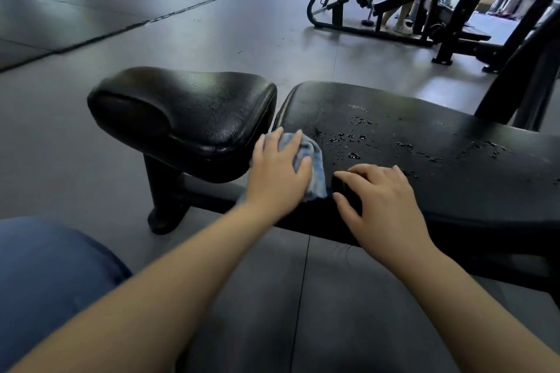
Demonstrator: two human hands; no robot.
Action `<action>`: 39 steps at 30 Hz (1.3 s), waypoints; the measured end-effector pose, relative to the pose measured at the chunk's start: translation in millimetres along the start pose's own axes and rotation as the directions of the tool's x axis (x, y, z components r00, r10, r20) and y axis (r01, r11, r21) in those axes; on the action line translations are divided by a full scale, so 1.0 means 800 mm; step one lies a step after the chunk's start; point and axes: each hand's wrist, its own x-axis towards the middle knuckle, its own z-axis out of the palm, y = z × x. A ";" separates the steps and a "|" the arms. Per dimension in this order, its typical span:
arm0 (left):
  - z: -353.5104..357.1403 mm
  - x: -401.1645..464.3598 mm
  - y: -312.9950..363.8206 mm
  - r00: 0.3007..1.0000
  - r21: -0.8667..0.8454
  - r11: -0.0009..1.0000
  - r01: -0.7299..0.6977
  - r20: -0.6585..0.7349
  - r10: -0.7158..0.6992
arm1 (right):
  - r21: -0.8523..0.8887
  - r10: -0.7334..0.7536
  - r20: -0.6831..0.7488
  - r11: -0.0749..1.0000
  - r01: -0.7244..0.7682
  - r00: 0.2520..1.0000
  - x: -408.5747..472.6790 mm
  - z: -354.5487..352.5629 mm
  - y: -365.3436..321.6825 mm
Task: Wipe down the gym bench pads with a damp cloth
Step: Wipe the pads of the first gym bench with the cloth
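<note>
The left hand point(280, 172) presses a blue cloth point(315, 165) flat on the long black pad point(424, 166), near the seat pad point(188, 112). The right hand point(385, 203) rests open beside it. Water drops point(353, 139) sit ahead. No writing can be read.

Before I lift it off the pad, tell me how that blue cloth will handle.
Probably floppy: the blue cloth already bunches and folds under the left hand. Likely light, though possibly damp, since water droplets sit on the long bench pad beside it. It should drape rather than roll, and might cling slightly to the wet vinyl.
</note>
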 end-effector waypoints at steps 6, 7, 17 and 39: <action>-0.010 0.023 -0.023 0.991 -0.330 0.940 0.090 0.126 -0.050 | 0.042 -0.004 0.078 0.999 0.001 0.997 -0.014 -0.012 0.011; -0.004 0.004 -0.022 0.995 -0.382 0.920 0.088 0.068 -0.067 | 0.039 -0.002 0.073 0.999 -0.001 0.997 -0.016 -0.014 0.014; 0.054 -0.083 0.041 0.910 0.453 0.821 -0.347 -0.048 0.412 | -0.032 0.141 -0.016 0.989 -0.141 0.990 -0.043 -0.037 0.057; -0.005 -0.008 -0.030 0.192 0.437 -0.032 -0.899 0.459 0.867 | -0.098 0.474 0.042 0.878 -0.469 0.879 -0.069 -0.035 0.057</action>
